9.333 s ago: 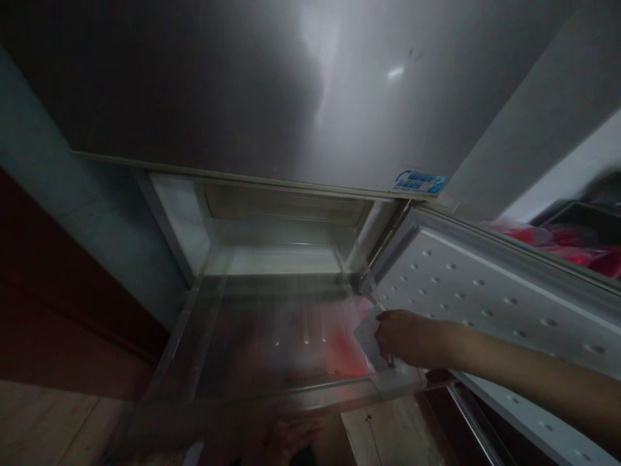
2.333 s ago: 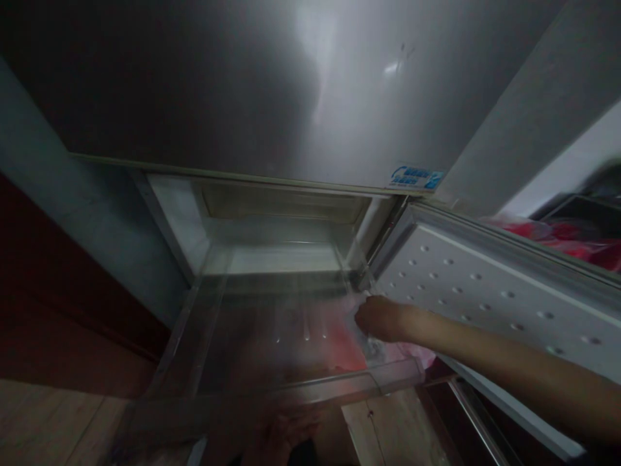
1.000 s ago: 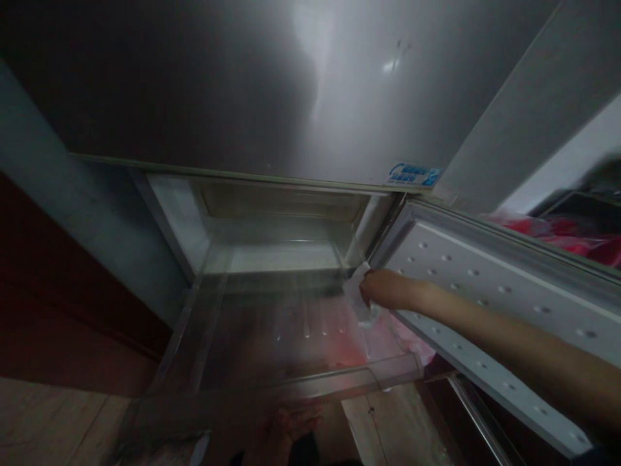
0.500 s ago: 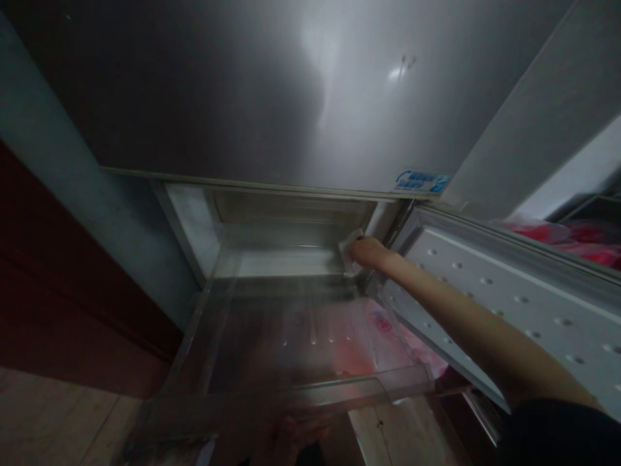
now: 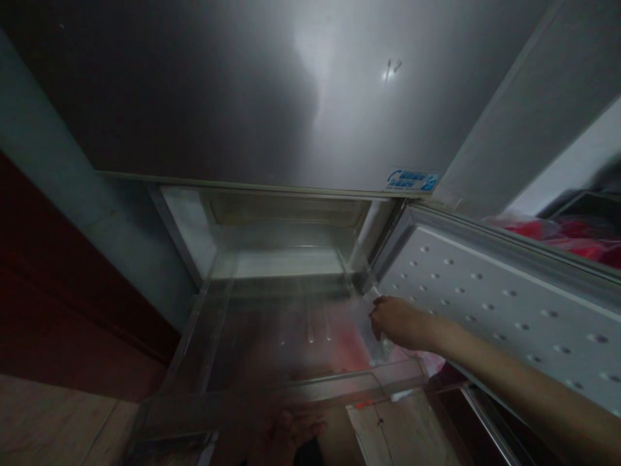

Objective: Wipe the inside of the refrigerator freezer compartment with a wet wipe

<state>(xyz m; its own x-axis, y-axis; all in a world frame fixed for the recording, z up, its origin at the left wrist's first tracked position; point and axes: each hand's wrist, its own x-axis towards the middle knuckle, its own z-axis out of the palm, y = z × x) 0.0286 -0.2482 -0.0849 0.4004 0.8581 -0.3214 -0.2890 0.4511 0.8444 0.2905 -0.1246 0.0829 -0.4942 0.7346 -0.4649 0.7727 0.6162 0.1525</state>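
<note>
Drawer [image 5: 334, 388] out, door [image 5: 458, 304] open. My right hand [image 5: 398, 323] pinches a pale cloth [image 5: 365, 321] at the drawer's right side; left hand [image 5: 294, 428]: grip unclear. Wiping seems unfinished; remainder unknown.

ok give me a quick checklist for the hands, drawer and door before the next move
1. Right hand holding cloth: ok, gripped at the drawer's right side.
2. Drawer pulled out: ok.
3. Door out of the drawer's way: ok, swung open to the right.
4. Left hand supporting the drawer: cannot tell, seen low by its front.
5. Pink plastic wholly outside the drawer: cannot tell, see-through walls confuse it.
</note>
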